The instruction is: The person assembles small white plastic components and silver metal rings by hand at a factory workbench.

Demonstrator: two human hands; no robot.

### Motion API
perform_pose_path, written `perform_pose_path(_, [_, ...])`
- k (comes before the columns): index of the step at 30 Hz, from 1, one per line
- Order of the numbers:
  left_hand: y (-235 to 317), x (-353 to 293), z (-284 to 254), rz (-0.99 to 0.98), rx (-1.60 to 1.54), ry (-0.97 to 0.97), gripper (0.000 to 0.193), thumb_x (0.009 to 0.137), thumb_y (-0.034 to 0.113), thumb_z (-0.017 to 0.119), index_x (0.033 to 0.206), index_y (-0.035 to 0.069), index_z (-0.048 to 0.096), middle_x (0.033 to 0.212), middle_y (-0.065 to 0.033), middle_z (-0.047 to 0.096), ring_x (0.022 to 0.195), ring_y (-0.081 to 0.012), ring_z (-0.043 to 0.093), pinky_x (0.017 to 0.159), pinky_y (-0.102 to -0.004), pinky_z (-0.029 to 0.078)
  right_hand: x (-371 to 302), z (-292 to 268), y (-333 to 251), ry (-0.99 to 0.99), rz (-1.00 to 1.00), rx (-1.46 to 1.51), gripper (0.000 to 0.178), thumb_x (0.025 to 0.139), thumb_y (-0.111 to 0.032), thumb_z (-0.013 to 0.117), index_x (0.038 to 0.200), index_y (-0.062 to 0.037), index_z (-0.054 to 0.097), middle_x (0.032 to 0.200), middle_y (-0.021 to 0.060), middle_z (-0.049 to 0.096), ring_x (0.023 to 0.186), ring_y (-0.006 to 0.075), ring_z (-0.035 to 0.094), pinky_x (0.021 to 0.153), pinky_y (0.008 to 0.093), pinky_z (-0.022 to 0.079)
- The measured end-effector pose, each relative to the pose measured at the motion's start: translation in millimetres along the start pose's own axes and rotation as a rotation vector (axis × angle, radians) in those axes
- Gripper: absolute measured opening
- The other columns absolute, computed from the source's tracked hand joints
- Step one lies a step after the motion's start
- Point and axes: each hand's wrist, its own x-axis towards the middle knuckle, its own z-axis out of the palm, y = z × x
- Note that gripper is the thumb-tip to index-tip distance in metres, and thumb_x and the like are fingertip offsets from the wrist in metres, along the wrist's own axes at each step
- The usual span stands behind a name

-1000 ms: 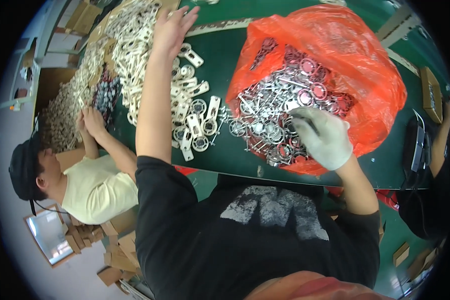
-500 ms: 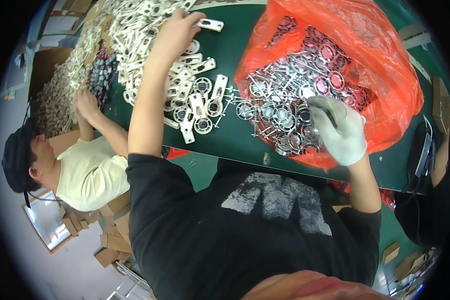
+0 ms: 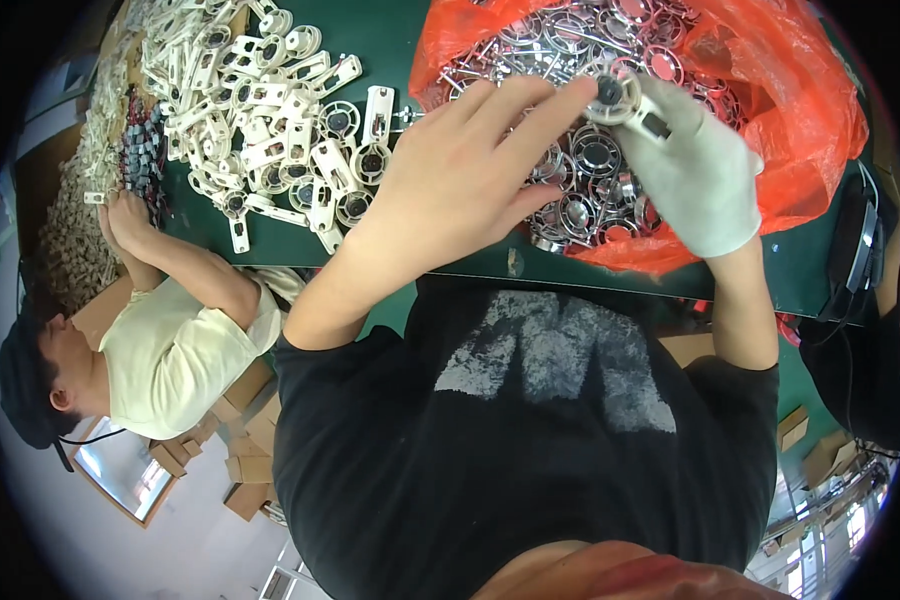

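My right hand [image 3: 692,170], in a pale glove, is closed on a white plastic part [image 3: 656,124]. The part has a narrow body and a round ring end with a dark centre. My bare left hand [image 3: 460,175] reaches across from the left with fingers stretched and thumb apart. Its index fingertip is at the ring end of that part. Beneath both hands lie shiny chrome rings and rods [image 3: 595,150] in an open red plastic bag [image 3: 800,150]. Part of the pile is hidden behind my left hand and the glove.
Many similar white parts [image 3: 280,130] are heaped on the green table [image 3: 395,40] to the left. Farther left, a co-worker [image 3: 175,350] handles small pieces by another pale pile [image 3: 65,240]. A dark device with a cable [image 3: 852,255] sits at the right edge.
My left hand has come from the white heap to the right, over the chrome pieces. The white part it carried is now in my gloved right hand. The view has shifted slightly.
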Motion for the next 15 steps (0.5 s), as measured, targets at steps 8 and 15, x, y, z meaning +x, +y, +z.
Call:
perform_pose_path(8, [-10,-5,9,-0.002,-0.079,-0.14,0.075,0.073,0.016,0.082,0.144,0.015,0.056,0.104,-0.0031,0.07,0.094,-0.0235,0.063,0.077,-0.0341,0.055,-2,-1,10,0.016,0.036,0.014,0.033,0.084,-0.021,0.079,0.114,-0.0118,0.072,0.09,0.0117,0.075,0.081,0.0264,0.075,0.068,0.0343,0.058])
perform_pose_path(15, [-18,6,-5,0.17,-0.328,0.286,0.056,0.067,0.007,0.089,0.119,0.0,0.068,0.117,-0.0155,0.071,0.096,-0.0252,0.071,0.077,-0.0313,0.057,-2,-5,1,-0.017,0.07,-0.007,0.03,0.084,-0.022,0.077,0.111,-0.011,0.072,0.085,0.0145,0.073,0.077,0.0299,0.074,0.068,0.0369,0.058])
